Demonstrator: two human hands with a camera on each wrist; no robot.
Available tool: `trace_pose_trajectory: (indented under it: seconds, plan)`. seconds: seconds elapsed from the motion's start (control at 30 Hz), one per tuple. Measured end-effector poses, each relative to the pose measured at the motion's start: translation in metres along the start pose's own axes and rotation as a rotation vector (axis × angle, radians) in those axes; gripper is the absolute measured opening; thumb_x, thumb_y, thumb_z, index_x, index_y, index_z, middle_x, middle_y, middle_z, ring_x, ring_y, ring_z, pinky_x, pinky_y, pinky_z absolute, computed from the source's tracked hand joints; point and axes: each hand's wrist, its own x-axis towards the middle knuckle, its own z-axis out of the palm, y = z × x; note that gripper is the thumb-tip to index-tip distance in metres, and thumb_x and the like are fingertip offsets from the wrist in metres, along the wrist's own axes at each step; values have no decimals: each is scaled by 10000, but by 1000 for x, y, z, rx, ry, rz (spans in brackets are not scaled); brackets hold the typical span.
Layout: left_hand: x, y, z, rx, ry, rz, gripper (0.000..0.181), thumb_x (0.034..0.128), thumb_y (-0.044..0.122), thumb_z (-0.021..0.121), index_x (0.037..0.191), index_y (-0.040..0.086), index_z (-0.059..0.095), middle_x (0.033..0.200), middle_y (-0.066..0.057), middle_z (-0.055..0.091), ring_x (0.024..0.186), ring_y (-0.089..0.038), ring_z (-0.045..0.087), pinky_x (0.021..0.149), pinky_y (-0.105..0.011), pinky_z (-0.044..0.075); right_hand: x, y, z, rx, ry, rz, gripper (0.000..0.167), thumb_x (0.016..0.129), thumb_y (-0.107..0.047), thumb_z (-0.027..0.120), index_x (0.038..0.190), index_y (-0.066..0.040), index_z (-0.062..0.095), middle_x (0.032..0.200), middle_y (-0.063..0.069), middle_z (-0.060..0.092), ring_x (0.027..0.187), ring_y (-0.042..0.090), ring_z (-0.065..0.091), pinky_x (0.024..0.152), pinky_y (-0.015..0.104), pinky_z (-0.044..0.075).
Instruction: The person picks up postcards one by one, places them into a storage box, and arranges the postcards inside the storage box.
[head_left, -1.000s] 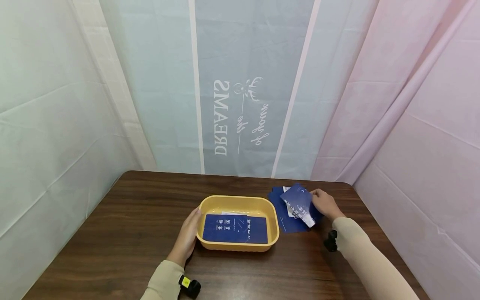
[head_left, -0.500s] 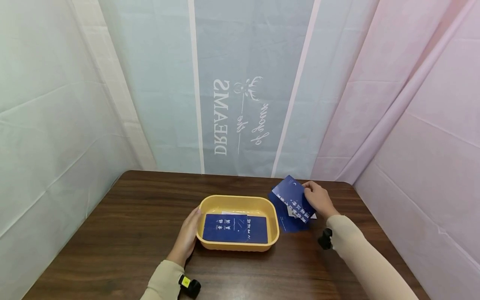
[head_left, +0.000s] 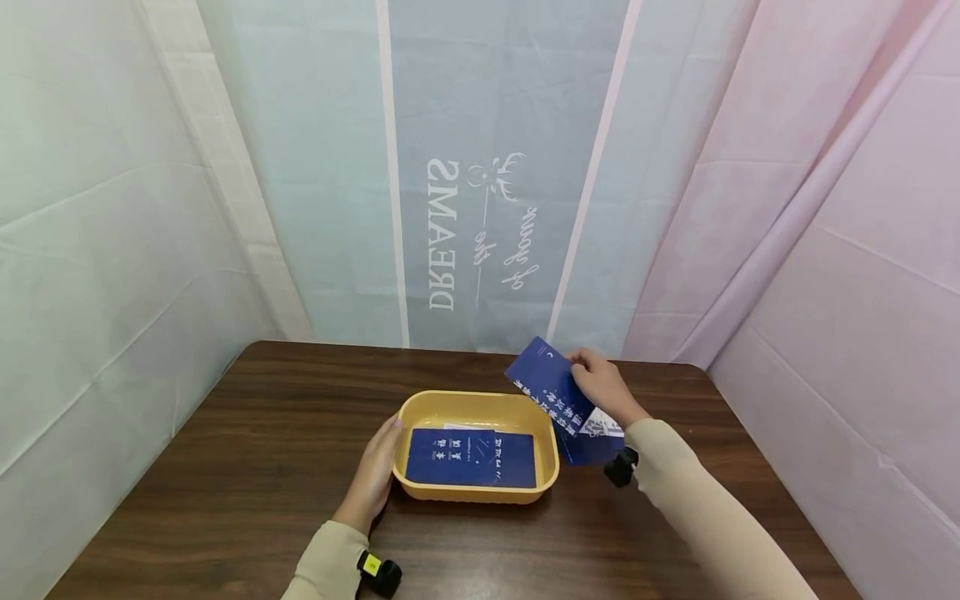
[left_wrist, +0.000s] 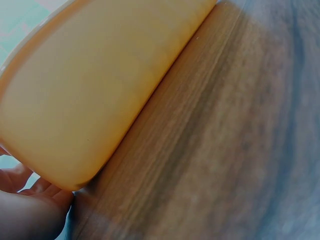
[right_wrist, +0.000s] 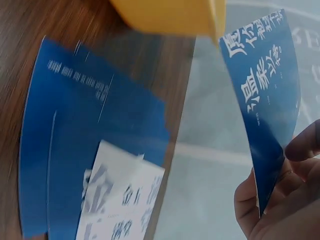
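In the head view, my right hand [head_left: 603, 385] pinches a blue printed card [head_left: 551, 383] between thumb and fingers. The card is raised and tilted by the back right corner of a yellow plastic basin [head_left: 480, 495]. My left hand [head_left: 377, 467] holds the basin's left end, its fingers against the outer wall and rim. The left wrist view has part of this hand [left_wrist: 32, 205] at the basin's lower corner. Several blue cards [head_left: 468, 458] lie flat inside the basin. Beneath the raised card, more blue cards [right_wrist: 75, 125] and a white printed card [right_wrist: 125, 192] lie on the table.
The brown wooden table [head_left: 247, 467] extends around the basin. Its back edge meets a hanging grey-blue cloth [head_left: 495, 108] with white lettering. Pale cloths hang at both sides.
My right hand has lifted the blue card off the pile and carried it left towards the basin, uncovering the white card. My left hand and the basin stay where they were.
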Motion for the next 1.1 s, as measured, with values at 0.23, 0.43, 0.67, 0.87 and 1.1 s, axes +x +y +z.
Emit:
trace_pose_trajectory:
  seconds: [0.23, 0.43, 0.67, 0.87, 1.1]
  plan:
    - [0, 0, 0, -1, -2, 13, 631, 1103, 370, 354, 1556, -54, 238, 1607, -251, 219, 1481, -386, 184, 1196, -537, 161, -1, -25, 18, -38, -39, -76, 314, 1033, -188, 408, 1225, -106, 642, 1203, 129, 647, 972, 278, 604, 848, 467, 505]
    - [-1, 0, 1, 3, 5, 1, 626, 1102, 376, 355, 1560, -37, 248, 1610, -234, 228, 1483, -375, 191, 1196, -534, 164, -2, -46, 32, -61, -114, -140, 270, 1025, -184, 455, 1200, -126, 653, 1109, 83, 661, 878, 229, 586, 804, 431, 497]
    - [0, 1, 1, 20, 7, -10, 642, 1100, 392, 347, 1564, -36, 233, 1614, -239, 214, 1485, -385, 181, 1194, -544, 157, -1, -67, 48, -97, -215, -229, 207, 1012, -157, 504, 1133, -153, 672, 974, -1, 676, 781, 156, 589, 739, 368, 491]
    - [0, 1, 1, 11, 0, -13, 639, 1102, 385, 345, 1566, -37, 223, 1618, -234, 204, 1488, -380, 175, 1198, -534, 153, -1, -83, 62, -146, -332, -276, 180, 994, -114, 535, 1108, -149, 670, 935, -42, 661, 785, 122, 610, 766, 359, 517]
    - [0, 1, 0, 5, -14, 3, 664, 1100, 396, 352, 1562, -58, 206, 1622, -243, 180, 1493, -383, 146, 1200, -542, 130, -1, -91, 77, -200, -419, -301, 185, 990, -99, 550, 1125, -147, 667, 931, -47, 665, 770, 115, 609, 743, 346, 521]
